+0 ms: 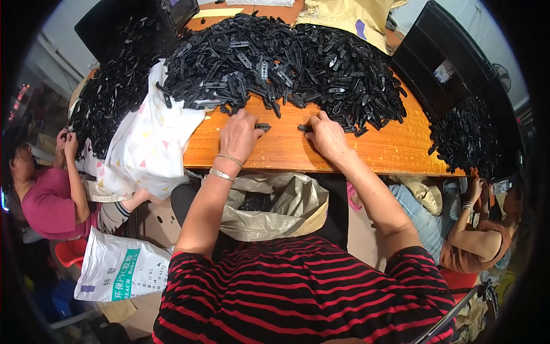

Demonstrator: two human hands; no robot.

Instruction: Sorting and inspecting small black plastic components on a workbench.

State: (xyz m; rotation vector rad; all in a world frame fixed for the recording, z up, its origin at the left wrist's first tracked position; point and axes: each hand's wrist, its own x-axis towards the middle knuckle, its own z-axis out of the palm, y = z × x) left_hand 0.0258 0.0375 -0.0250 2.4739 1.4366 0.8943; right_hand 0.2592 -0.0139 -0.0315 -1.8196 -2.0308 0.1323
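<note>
Both of my hands rest over the near part of the wooden table, a little apart from each other. My left hand (238, 136) is closed on a small black plastic clip-like part (263, 126), which sticks out to the right of its fingers. Between the thumb and fingers of my right hand (327, 135) is another black plastic part (303, 128), pointing left. Just beyond my fingers spreads a large heap of similar black parts (229, 63), a few of them grey. The parts' exact shape is too small to tell.
An open woven sack (275, 221) hangs at the table's edge (275, 166) over my lap. White patterned cloth (146, 143) lies to the left. Black bins (444, 57) stand at the right and far left. Co-workers sit on both sides; a printed white sack (123, 269) is on the floor.
</note>
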